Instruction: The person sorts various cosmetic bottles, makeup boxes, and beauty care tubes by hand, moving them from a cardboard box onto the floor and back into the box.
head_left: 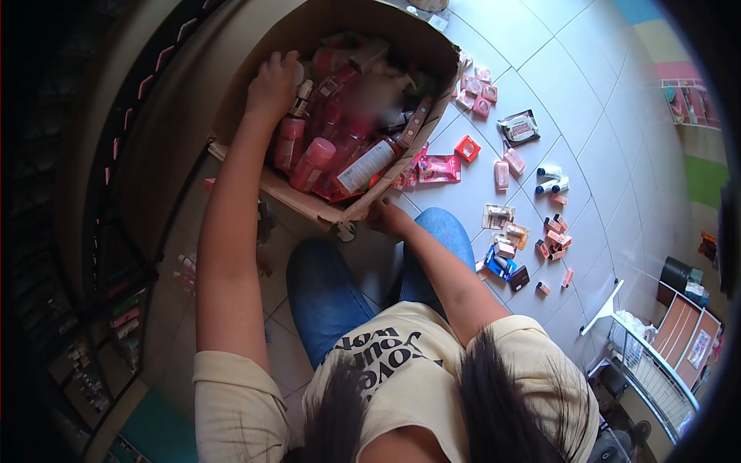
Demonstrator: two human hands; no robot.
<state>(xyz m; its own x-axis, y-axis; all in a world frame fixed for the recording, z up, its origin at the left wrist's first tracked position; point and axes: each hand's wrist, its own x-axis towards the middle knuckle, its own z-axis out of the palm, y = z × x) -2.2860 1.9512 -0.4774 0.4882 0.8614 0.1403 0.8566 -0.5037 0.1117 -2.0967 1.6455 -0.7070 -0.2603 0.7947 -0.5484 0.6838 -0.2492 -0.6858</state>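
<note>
A large cardboard box [297, 197] stands tilted in front of my knees, full of pink bottles and other cosmetics. My left hand [274, 86] reaches inside along its left wall, fingers curled at a small pale round thing I cannot make out. Just below that hand lie a small bottle with a white label [302, 94] and a pink-capped bottle [313, 162]. A clear bottle with a large white label [366, 167] leans at the near right corner. Outside this corner, my right hand [391, 218] has its fingers closed on the box's lower edge.
Small cosmetics lie in groups on the tiled floor [532, 85] to the right: pink compacts [482, 96], a wipes pack [519, 127], white tubes [552, 181], small boxes [557, 239]. Dark shelving [108, 339] stands left; a white wire rack [656, 363] stands at lower right.
</note>
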